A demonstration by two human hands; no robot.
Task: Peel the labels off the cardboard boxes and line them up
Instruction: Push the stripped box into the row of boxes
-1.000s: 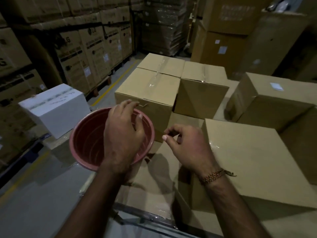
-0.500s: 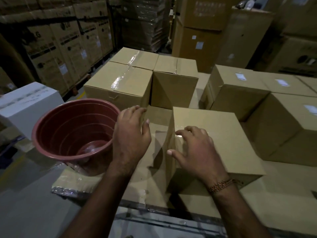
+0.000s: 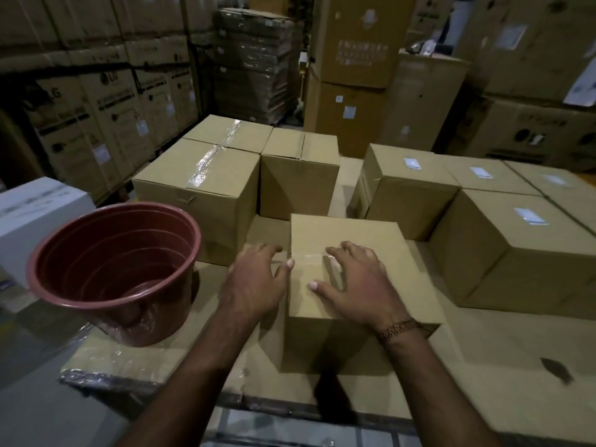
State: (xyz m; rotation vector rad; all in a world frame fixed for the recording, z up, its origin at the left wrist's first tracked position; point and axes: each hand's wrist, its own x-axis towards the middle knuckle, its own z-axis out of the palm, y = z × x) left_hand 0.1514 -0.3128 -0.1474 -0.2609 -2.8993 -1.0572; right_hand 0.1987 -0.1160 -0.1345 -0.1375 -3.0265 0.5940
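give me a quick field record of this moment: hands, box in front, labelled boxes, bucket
left hand: open, fingers at the left top edge of the near box
right hand: open, flat on top of the near box
near box: plain cardboard, clear tape on top, no label showing
labelled boxes: group at right, each with a white label on top
taped boxes: group behind, no labels showing
bucket: reddish, at left, nothing visible inside

Bucket (image 3: 113,272) blocks left; labelled boxes (image 3: 503,253) crowd right.
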